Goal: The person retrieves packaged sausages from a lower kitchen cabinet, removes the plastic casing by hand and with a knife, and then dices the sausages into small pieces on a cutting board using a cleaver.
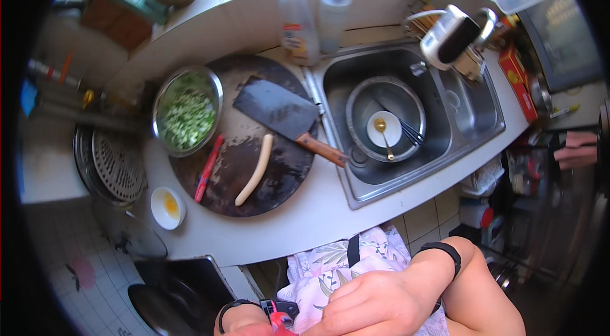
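Observation:
At the lower edge of the view, my left hand [244, 320] and my right hand [374, 305] meet at a piece of red plastic sausage wrapper [280, 319]. The fingers of both are curled around it, and the frame cuts off their tips. Beyond them, a round, dark, worn cutting board [286, 183] lies on the counter. A peeled pale sausage [257, 169] rests on it beside a sausage in red wrapper [208, 169]. A cleaver [279, 107] lies flat across the board, its wooden handle [321, 149] pointing toward the sink.
A metal bowl of chopped greens [188, 119] overlaps the board's left edge. Nearby stands a white bowl with yolk-coloured liquid [167, 207]. The steel sink [340, 183] holds a metal basin [352, 116] with a small bowl, spoon and chopsticks. Two bottles [298, 31] stand behind.

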A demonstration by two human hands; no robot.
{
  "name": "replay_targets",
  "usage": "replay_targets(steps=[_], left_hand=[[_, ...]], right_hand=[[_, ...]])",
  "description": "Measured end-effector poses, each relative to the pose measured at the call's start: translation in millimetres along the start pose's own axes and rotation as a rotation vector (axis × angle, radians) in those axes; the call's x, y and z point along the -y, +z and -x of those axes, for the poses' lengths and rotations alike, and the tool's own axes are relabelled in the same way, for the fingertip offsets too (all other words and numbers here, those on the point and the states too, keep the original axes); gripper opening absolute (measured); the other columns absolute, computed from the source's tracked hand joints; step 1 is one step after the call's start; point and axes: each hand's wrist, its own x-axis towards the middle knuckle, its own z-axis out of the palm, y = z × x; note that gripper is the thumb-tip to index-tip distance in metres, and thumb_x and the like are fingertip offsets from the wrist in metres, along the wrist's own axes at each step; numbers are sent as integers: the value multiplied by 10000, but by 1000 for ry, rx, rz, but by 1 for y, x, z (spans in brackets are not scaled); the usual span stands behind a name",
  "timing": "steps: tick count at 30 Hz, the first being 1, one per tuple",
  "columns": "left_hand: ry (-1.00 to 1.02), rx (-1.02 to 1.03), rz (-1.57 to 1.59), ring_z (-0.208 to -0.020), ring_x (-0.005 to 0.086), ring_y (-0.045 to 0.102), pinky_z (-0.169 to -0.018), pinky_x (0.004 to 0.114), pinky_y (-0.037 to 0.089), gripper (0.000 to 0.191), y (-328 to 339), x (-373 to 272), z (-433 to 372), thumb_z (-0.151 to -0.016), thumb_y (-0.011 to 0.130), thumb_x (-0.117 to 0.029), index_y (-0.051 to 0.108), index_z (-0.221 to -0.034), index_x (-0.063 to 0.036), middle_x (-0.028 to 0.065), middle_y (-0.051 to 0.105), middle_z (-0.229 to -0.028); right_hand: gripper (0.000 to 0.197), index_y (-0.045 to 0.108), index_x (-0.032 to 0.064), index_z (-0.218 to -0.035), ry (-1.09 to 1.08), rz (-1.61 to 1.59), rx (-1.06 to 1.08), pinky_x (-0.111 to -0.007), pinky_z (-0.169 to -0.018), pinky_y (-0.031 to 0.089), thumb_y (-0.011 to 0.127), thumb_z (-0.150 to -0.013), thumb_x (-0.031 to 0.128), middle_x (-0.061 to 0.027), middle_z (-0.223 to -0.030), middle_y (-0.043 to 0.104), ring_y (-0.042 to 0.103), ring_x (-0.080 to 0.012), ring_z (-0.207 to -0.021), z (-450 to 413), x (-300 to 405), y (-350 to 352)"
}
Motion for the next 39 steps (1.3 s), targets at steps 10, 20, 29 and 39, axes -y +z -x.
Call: replay_targets(steps=[10, 20, 29, 39], left_hand=[[-222, 1320, 564, -908, 270, 539, -801, 363, 446, 519, 48, -12, 45, -725, 741, -220, 563, -1176, -34, 150, 538, -1065], [-781, 1322, 293, -705, 124, 494, -668, 239, 446, 460, 7, 25, 130, -716, 551, 159, 568, -1141, -15, 81, 554, -967], [-522, 1279, -488, -1233, 360, 367, -1040, 418, 305, 630, -92, 135, 167, -703, 682, -59, 439, -1284, -33, 180, 382, -1343], [-467, 1122, -401, -837, 265, 540, -731, 379, 404, 240, -95, 179, 176, -695, 722, -141, 603, -894, -79, 60, 572, -860]], right_hand=[[282, 599, -8, -1066, 510, 64, -386, -321, -652, 505, 670, -806, 74, -117, -873, 631, 635, -232, -757, 131, 38, -88], [154, 574, 46, -857, 1242, 824, -1475, -211, -464, 416, 579, -900, 193, -7, -652, 556, 520, -73, -527, 513, 77, -200], [335, 604, 66, -679, 1032, 836, -1120, -192, -405, 282, 526, -938, 262, 36, -567, 520, 422, -26, -494, 518, 27, -260], [214, 636, -22, -858, 902, 546, -510, -231, -647, 448, 535, -915, 158, -42, -762, 605, 564, -101, -713, 198, -35, -142]])
